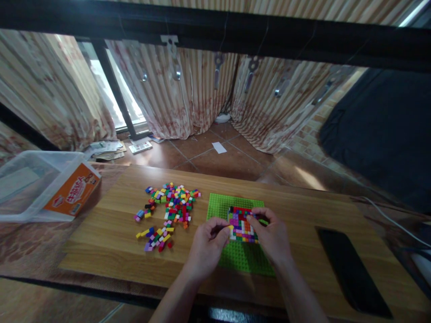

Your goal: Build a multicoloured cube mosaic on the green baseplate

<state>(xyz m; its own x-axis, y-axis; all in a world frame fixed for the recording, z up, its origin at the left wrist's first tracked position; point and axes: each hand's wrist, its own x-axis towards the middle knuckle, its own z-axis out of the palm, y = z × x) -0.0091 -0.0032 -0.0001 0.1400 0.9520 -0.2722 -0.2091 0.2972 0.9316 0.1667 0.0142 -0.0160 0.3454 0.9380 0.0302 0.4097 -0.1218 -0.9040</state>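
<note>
A multicoloured block of small toy bricks (243,228) stands over the green studded baseplate (235,260). My right hand (272,233) is closed on the block's right side, with the thumb on its face. My left hand (209,242) pinches a small yellow brick (230,228) between thumb and finger at the block's left edge. Whether that brick touches the block, I cannot tell. Fingers hide the right end of the block, and its underside is out of sight.
Loose coloured bricks (175,202) lie in a spread heap left of the baseplate on the wooden board (111,224). A clear plastic bin (37,157) with an orange label stands far left. To the right lies a black flat slab (352,269). Curtains (188,89) hang behind.
</note>
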